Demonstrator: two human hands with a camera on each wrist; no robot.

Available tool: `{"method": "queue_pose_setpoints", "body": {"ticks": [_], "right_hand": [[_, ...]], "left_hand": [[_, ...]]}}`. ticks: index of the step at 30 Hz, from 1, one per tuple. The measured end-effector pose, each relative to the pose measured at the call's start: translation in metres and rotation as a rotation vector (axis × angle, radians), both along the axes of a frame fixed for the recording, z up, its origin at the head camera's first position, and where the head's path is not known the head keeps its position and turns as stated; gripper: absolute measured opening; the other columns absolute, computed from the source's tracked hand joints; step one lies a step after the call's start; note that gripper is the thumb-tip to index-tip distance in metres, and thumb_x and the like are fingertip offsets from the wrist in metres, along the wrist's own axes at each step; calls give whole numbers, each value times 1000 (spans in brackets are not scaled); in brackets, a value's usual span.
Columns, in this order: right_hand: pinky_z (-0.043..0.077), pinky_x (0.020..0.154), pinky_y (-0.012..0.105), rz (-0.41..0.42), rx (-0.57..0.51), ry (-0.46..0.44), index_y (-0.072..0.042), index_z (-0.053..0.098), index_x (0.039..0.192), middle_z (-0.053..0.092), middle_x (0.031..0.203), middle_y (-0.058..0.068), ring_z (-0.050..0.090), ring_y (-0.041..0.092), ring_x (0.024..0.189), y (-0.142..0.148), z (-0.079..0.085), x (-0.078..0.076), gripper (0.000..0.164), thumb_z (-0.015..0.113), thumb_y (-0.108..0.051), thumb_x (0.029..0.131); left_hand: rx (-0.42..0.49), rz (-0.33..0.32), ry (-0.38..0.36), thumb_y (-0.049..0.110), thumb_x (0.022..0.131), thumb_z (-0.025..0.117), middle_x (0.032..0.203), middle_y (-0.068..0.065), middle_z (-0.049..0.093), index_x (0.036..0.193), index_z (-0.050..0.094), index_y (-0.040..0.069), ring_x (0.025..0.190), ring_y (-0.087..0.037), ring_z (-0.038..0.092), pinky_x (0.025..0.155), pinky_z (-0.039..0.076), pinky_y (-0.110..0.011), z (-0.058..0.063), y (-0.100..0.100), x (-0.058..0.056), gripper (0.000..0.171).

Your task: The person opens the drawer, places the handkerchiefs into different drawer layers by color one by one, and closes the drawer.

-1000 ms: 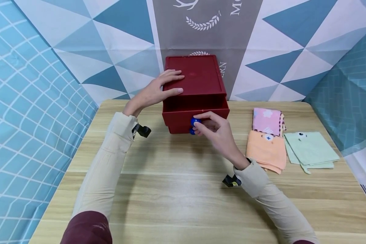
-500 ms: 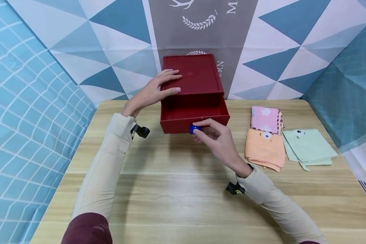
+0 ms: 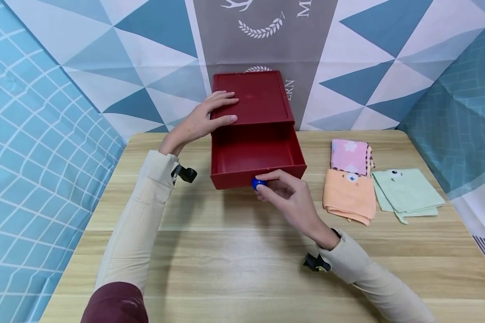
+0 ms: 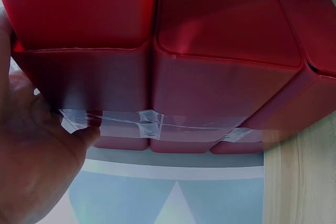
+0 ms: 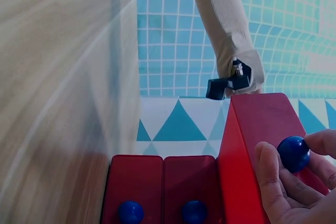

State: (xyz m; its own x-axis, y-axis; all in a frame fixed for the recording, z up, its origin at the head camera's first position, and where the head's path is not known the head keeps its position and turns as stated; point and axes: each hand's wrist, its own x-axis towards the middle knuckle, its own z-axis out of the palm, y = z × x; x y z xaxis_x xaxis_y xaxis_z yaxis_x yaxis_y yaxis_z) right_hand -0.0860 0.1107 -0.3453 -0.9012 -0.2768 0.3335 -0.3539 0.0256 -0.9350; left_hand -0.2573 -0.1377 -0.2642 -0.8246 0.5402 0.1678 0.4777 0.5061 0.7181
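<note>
A small red drawer cabinet [image 3: 252, 96] stands at the back of the wooden table. Its top drawer [image 3: 260, 154] is pulled far out and holds nothing. My left hand [image 3: 204, 117] rests on the left edge of the cabinet's top, fingers spread. With thumb and fingertips, my right hand [image 3: 293, 204] pinches the round blue knob [image 3: 257, 183] on that drawer's front. In the right wrist view the two lower drawers [image 5: 137, 182] sit pushed in, each with its own blue knob [image 5: 195, 212]. The left wrist view shows clear tape [image 4: 152, 123] along the cabinet's side.
Right of the cabinet lie three folded cloths: a pink one [image 3: 349, 156], an orange one [image 3: 349, 197] and a pale green one [image 3: 410, 193]. Patterned fabric [image 3: 157, 49] hangs behind the table [image 3: 226, 269], and blue checked fabric [image 3: 36, 134] borders its left side.
The top drawer has slid further out toward me, with my right hand drawing back on its knob. My left hand has stayed on the cabinet top.
</note>
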Motion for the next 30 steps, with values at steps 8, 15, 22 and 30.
{"method": "queue_pose_setpoints", "body": {"ticks": [8, 15, 22, 30], "right_hand": [[59, 78, 37, 6, 28, -7, -15, 70, 117, 73, 101, 7, 72, 30, 84, 2, -3, 15, 22, 68, -11, 95], [59, 76, 35, 2, 37, -11, -14, 71, 116, 73, 102, 3, 72, 21, 83, 3, -5, 23, 23, 69, -9, 94], [58, 81, 34, 37, 110, -18, -20, 69, 124, 71, 109, 0, 71, 17, 90, 10, -4, 24, 28, 66, -14, 97], [58, 79, 30, 16, 226, 170, -15, 67, 131, 73, 110, -3, 72, 15, 92, 39, -4, 32, 37, 63, -2, 96]], "left_hand": [[25, -8, -41, 31, 96, 62, 164, -5, 23, 151, 44, 13, 152, -15, 8, 117, 26, -52, 7, 0, 10, 61], [19, -9, -28, 30, 97, 61, 164, -5, 24, 152, 44, 13, 152, -16, 9, 118, 25, -51, 8, 1, 10, 60], [27, -1, -27, 29, 96, 61, 163, -4, 24, 151, 44, 13, 152, -16, 10, 116, 28, -52, 7, 0, 10, 60], [21, -9, -20, 29, 98, 59, 163, -4, 25, 152, 44, 13, 152, -16, 9, 117, 27, -52, 6, 3, 9, 58]]}}
